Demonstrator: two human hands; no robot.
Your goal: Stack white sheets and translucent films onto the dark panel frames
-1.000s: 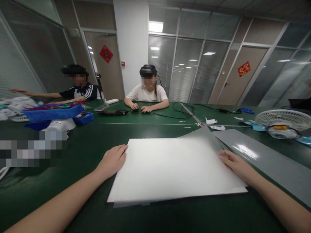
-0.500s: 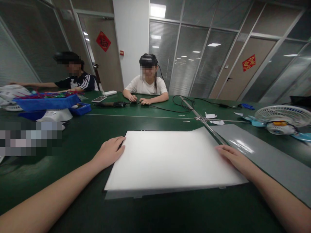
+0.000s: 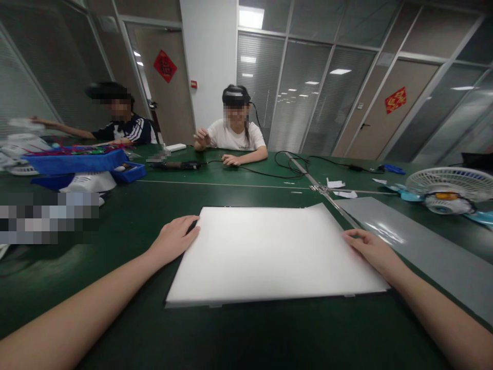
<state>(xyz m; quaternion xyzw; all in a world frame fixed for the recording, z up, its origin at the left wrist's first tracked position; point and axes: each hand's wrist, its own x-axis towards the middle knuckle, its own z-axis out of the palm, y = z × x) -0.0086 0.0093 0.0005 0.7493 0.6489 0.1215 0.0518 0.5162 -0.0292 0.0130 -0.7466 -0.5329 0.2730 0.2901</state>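
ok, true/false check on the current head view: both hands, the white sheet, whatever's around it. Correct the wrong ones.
1. The left hand is at the left edge of the flat white rectangular sheet. True.
2. The right hand is raised high above the sheet. False: its fingers are low, at the sheet's right edge.
3. A glossy grey rectangular panel lies right of the sheet. True.
4. The blue plastic tray is right of the sheet. False: it is on the left.
5. A person in a white T-shirt sits across the dark green table. True.
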